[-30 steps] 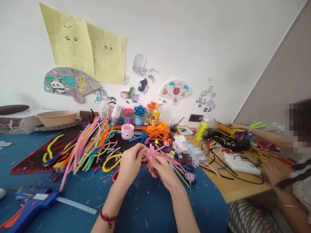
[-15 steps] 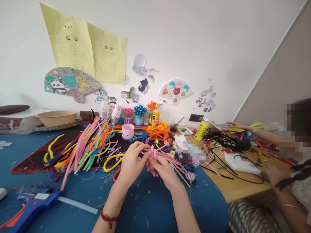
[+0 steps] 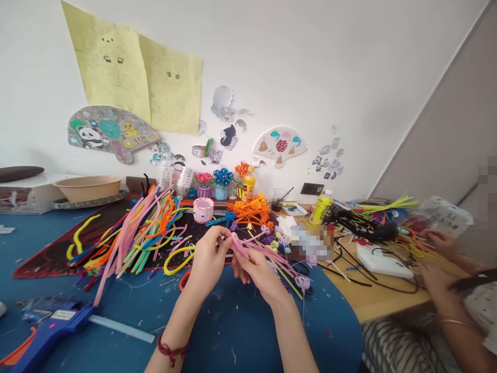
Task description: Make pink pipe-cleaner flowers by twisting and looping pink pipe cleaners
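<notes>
A folded bundle of pink pipe cleaner is held above the blue table. My right hand is closed on it, thumb along its side. At the bundle's upper left end, my left hand is closed with thumb and fingertips pinching the pink strand. Its other fingers curl inward, partly hidden. Just behind my right hand lie more pink pipe cleaners, some ending in lilac curled pieces. A yellow pipe cleaner loop lies beside my left hand.
A blue glue gun lies at the front left, its glue stick pointing right. Pipe cleaners of many colours are heaped on a dark mat. Behind stand a pink cup, an orange pile and bottles. At right, another person's hands work near a power strip.
The pink bundle has tipped from upright toward the left, and my left fingers have shifted to its upper end. The other person's reaching arm has drawn back toward a plastic bag.
</notes>
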A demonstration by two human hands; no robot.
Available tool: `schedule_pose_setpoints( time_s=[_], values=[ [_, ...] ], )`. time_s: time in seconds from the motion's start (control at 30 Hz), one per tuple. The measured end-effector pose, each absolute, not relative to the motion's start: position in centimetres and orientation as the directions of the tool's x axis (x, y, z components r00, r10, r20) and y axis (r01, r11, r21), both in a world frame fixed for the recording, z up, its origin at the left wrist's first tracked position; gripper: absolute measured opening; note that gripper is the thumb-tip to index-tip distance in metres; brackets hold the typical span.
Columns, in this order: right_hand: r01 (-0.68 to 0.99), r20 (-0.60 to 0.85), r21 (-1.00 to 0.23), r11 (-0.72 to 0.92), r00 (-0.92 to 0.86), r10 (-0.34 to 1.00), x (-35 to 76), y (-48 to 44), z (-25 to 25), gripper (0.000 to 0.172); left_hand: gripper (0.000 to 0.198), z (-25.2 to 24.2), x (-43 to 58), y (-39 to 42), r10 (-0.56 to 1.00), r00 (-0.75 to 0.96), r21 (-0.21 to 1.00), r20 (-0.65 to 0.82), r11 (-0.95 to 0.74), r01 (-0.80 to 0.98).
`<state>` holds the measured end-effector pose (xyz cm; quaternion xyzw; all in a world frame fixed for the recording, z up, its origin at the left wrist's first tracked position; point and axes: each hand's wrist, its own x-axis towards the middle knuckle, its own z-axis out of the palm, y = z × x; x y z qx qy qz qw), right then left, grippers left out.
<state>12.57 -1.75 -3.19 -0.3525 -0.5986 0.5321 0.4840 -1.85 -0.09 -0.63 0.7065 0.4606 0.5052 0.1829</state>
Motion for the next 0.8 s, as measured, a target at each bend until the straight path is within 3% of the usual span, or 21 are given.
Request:
schedule_pose_setpoints(
  time_s=[0.37, 0.63, 0.7, 0.8],
  values=[
    [-0.074, 0.171, -0.985, 0.155, -0.363, 0.916, 12.8, -1.4, -3.6, 0.044, 0.02, -0.4, -1.8, -0.2, 0.859, -0.063, 0.797, 0.509, -0.442, 0.411],
    [-0.089, 0.144, -0.989, 0.121, -0.336, 0.931, 12.8, -1.3, -3.7, 0.041, 0.018, -0.4, -2.7, -0.1, 0.8, -0.371, 0.867, 0.471, -0.498, 0.025],
    [-0.125, 0.148, -0.986, 0.114, -0.315, 0.937, 12.9, -1.3, -3.7, 0.04, 0.016, -0.3, -2.7, 0.0, 0.802, -0.376, 0.869, 0.464, -0.495, 0.015],
    [-0.176, 0.155, -0.979, 0.104, -0.307, 0.939, 12.8, -1.4, -3.6, 0.039, 0.016, -0.3, -2.3, 0.0, 0.854, -0.243, 0.887, 0.461, -0.452, 0.093]
  ],
)
